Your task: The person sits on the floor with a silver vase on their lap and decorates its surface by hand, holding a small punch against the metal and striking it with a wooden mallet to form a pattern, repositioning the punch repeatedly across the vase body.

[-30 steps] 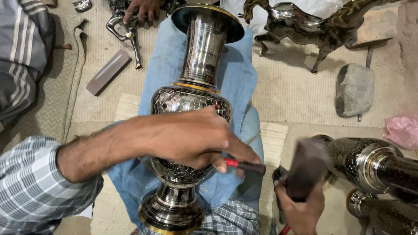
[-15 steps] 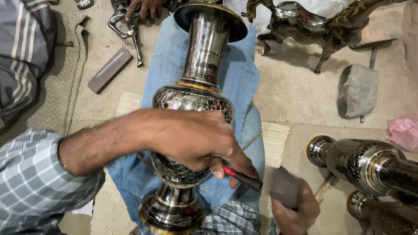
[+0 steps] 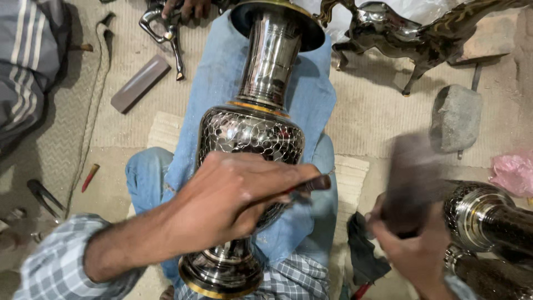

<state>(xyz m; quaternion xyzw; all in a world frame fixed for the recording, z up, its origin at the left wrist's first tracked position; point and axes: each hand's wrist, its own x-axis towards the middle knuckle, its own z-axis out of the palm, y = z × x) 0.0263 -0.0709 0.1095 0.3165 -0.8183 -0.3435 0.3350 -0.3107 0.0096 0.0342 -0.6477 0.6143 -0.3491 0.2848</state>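
Observation:
A tall dark metal vase with an engraved honeycomb belly and gold bands lies along my blue-clad legs, mouth pointing away. My left hand rests on its belly and grips a thin chisel with a red handle, tip against the vase's right side. To the right, my right hand holds a dark wooden mallet block, raised and blurred by motion.
More engraved metal vases lie at the lower right. A metal horse figure, a grey stone and a pink bag sit on the right. A sharpening block and another person's hand are at upper left.
My right hand dropped the mallet block low half a second ago and has now swung it back up. My left hand stays on the vase with the chisel.

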